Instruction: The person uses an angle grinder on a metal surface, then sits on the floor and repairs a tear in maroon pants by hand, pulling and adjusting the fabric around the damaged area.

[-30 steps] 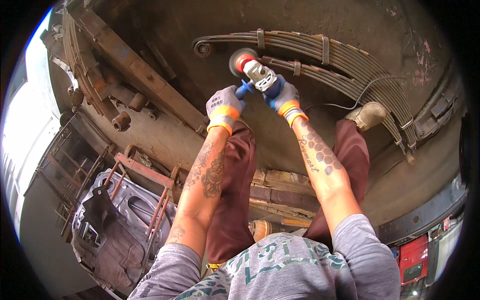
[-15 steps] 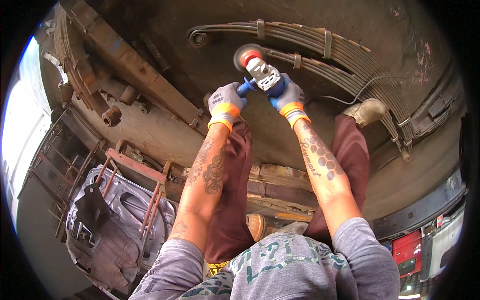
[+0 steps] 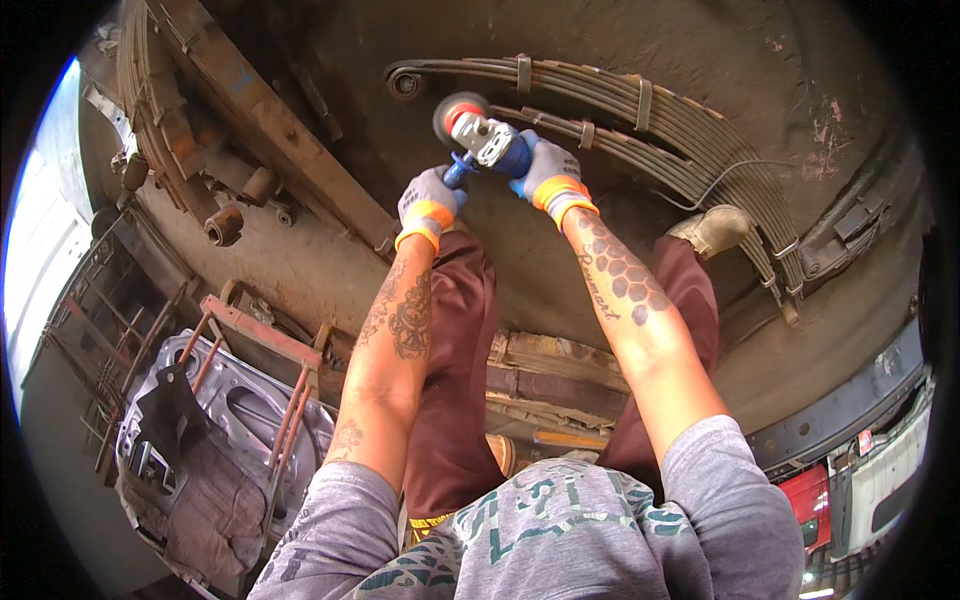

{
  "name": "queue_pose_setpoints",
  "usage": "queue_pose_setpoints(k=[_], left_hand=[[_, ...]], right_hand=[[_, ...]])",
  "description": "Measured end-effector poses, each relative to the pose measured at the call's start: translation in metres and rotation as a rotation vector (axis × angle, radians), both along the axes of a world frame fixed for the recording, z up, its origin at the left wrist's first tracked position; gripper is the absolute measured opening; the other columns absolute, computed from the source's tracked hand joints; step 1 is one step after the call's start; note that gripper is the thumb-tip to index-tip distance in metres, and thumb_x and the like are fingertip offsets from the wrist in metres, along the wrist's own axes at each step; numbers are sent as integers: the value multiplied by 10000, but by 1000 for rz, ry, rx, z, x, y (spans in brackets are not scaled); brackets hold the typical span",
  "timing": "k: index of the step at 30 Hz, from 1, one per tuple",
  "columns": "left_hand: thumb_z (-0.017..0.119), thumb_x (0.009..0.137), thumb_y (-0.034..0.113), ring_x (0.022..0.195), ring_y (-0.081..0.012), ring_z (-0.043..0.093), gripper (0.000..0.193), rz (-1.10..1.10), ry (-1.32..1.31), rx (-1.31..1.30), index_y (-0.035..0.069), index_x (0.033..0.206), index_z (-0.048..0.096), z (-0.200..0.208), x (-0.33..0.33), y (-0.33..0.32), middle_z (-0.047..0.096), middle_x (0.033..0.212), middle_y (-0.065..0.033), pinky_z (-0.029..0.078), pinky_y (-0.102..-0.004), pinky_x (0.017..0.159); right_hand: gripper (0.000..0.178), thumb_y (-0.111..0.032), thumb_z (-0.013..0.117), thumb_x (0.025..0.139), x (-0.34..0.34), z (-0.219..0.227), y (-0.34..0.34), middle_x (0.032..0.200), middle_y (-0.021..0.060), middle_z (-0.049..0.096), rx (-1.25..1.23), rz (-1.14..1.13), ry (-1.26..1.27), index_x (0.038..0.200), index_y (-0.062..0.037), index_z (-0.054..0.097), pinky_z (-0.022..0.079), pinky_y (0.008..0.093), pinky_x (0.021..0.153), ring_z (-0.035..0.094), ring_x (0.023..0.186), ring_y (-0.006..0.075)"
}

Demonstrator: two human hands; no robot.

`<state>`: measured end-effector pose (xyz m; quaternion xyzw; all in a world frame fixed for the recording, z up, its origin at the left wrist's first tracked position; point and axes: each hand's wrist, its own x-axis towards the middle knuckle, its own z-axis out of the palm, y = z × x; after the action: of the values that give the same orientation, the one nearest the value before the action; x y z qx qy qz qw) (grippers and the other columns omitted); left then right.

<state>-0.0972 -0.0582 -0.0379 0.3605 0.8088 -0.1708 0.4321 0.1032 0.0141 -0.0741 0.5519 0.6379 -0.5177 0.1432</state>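
An angle grinder (image 3: 487, 141) with a blue body, a metal gear head and a round disc on a red hub is held out in front of me by both hands. My left hand (image 3: 428, 193), in a grey glove with an orange cuff, is closed around the blue side handle. Gloved the same way, my right hand (image 3: 551, 168) wraps the blue body. The disc is at the left end of the shorter leaf spring stack (image 3: 620, 150); whether they touch I cannot tell. Beyond it curves a longer leaf spring stack (image 3: 590, 82) with metal clamps and an eye at its left end.
My shoe (image 3: 712, 230) is by the springs' right part, near a grey cable (image 3: 735, 170). At left lie a long rusty beam (image 3: 285, 125) and more leaf springs (image 3: 150, 130). A reddish metal frame (image 3: 262, 328) stands over a silver panel (image 3: 290, 420). Wood pieces (image 3: 560, 355) lie between my legs.
Both hands and the grinder have shifted left and slightly nearer the left end of the shorter spring stack. The view has also shifted a little. Both grips are kept.
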Motion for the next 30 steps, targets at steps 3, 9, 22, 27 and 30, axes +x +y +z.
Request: queue_pose_setpoints(k=[3,9,22,27,30], left_hand=[[737,793,312,1012,-374,727,367,89,-33,37,193,1138,783,-6,2,-27,760,1049,-187,563,-457,896],[710,811,328,1023,-361,728,372,28,-76,4,224,1163,774,15,30,-31,766,1068,-161,564,-457,918],[695,793,326,1039,-330,742,399,-1,-222,-50,217,1165,791,5,21,32,788,1049,-126,561,-421,931],[775,781,395,962,-271,764,441,48,-347,-160,164,1157,792,-9,21,-8,793,980,-97,569,-396,895],[780,804,386,733,-214,732,358,225,-501,-252,79,987,789,-10,46,-47,754,791,-80,566,-374,735]], right_hand=[[533,-272,836,719,-2,1,-5,1145,171,732,20,88,-21,1189,-153,616,571,503,922,699,1087,401],[531,-281,837,701,34,22,-38,1112,150,739,57,-48,-25,1175,-160,630,574,509,882,714,1034,394],[536,-289,830,667,32,33,5,1071,176,760,12,-122,-211,1163,-175,661,578,502,884,716,1018,408],[450,-307,757,746,34,54,-7,1083,201,751,-13,-14,-294,1166,-171,672,568,513,898,707,1042,422],[453,-319,752,755,54,65,-29,1085,206,747,-45,44,-339,1174,-172,669,564,510,894,700,1056,424]])
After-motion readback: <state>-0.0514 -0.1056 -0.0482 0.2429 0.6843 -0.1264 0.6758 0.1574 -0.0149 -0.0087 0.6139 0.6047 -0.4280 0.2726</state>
